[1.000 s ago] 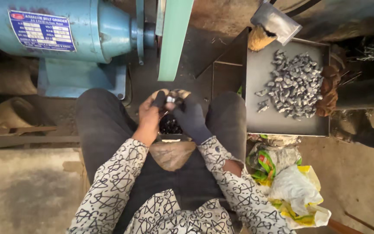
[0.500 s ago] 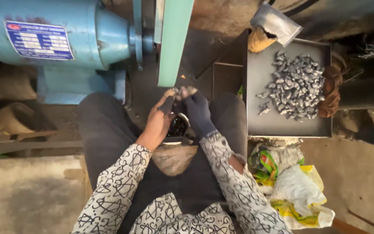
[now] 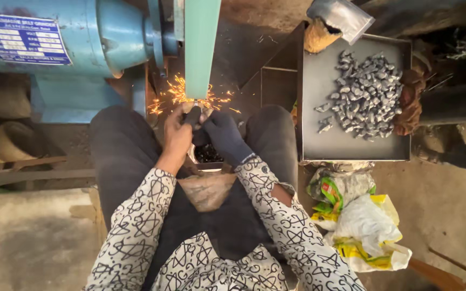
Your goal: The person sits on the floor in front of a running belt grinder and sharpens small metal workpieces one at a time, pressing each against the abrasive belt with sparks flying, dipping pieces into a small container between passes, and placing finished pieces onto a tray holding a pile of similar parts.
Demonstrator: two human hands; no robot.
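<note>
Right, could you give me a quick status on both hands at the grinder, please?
Left hand bare, right hand gloved, both pinching a small workpiece. Workpiece against the green belt, sparks flying. Nothing in the way.

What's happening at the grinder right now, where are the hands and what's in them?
A seated person presses a small metal piece against the green belt of the blue grinder, and orange sparks fly from the contact. The bare left hand and the dark-gloved right hand pinch the piece together. To the person's right, a grey metal tray holds a heap of small grey metal pieces. Crumpled plastic bags lie on the floor below it.
</note>
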